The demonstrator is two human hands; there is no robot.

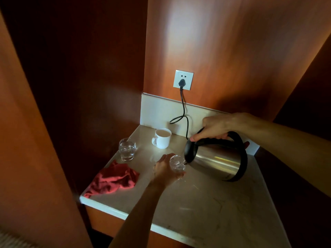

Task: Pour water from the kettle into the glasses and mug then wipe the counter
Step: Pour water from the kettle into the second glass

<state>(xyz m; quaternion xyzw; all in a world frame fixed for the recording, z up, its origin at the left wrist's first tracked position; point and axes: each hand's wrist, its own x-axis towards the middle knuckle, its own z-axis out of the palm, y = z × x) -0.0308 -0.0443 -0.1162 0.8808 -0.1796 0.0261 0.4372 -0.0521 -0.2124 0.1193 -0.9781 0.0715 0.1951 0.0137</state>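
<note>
Right hand [217,127]: fingers curled fully around the black plastic handle of the stainless-steel electric kettle [217,161], thumb pressed along the handle's front end. Kettle held clear of the pale marble-look counter [206,208], tilted with spout down and to the left, spout at the rim of the small clear drinking glass [177,164].

Left hand [165,171]: wrapped partway around the near side of that glass, fingers curved against its wall, thumb on the left side. Glass upright on the counter, water visible inside.

Second clear glass [127,149]: upright near the counter's left edge, partly filled, untouched. White ceramic mug [162,138]: behind it, near the back wall, handle facing left. Crumpled red cloth [114,179]: at the front-left corner, apart from both hands.
</note>
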